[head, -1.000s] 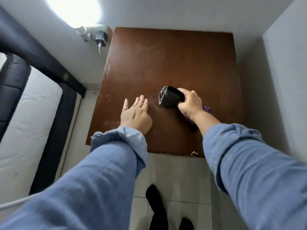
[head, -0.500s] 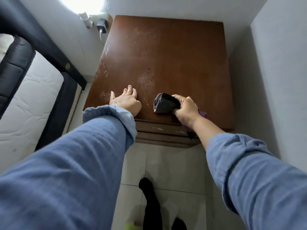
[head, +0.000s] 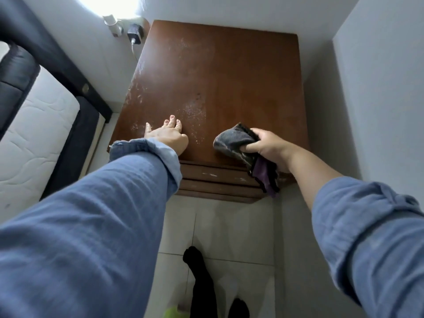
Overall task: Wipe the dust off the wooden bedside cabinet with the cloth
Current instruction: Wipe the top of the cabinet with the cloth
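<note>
While the camera looks down, a white quilted mattress [head: 29, 134] lies at the far left, inside a dark bed frame [head: 75, 143]. Next to it, on the white wall, a black charger [head: 135, 34] is plugged in, and its cable hangs down beside the cabinet. The wooden bedside cabinet [head: 229, 76] stands in the corner, and its brown top has pale dust specks near the left edge and in the middle toward the front. The left hand [head: 166, 135] rests flat on the front left part of the top, palm down, with the fingers stretched out and holding nothing; a blue sleeve [head: 142, 154] covers the wrist. Just to the right of the dust specks, the right hand [head: 269, 146] is clenched around the cloth [head: 234, 141]. The cloth is grey and bunched; its front part lies at the front edge of the top, and a dark and purple end hangs down below the hand, in front of the drawer fronts [head: 213, 182]. On the tiled floor [head: 229, 226] below, a foot in a black sock [head: 197, 267] is visible.
</note>
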